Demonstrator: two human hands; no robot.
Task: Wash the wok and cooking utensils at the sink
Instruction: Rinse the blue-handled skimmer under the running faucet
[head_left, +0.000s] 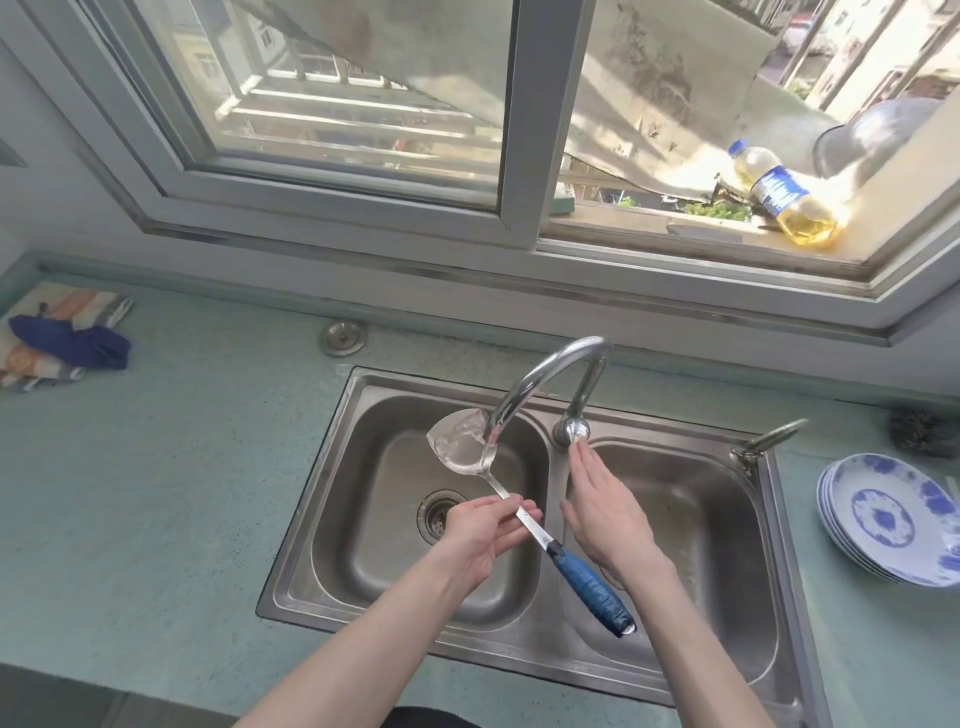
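- Pale green speckled countertop (171, 467) runs under a wide aluminium-framed window (332, 130), matte and slightly grainy.
- Set into it, a double-bowl stainless steel sink (322, 519) with rounded corners and a brushed, dull shine; the left bowl has a round strainer drain (437, 514).
- A curved chrome faucet (540, 379) arches from the divider toward the left bowl, its round base knob (571, 431) glossy.
- At the right edge, a stack of blue-and-white patterned plates (888, 519), shallow and glazed.
- Far left, a striped cloth (52, 332) lies crumpled with a dark blue piece over it.
- On the sill, a clear plastic bottle of yellow oil (784, 200) lies tilted.
- The metal spatula (467, 441), thin-shafted with a blue wrapped grip, slants over the left bowl, its shiny blade right under the spout.
- Left hand (488, 535) pinches the bare shaft, fingers curled lightly around it.
- Right hand (608, 504) is flat, fingers straight and together, tips touching the faucet knob; it holds nothing.
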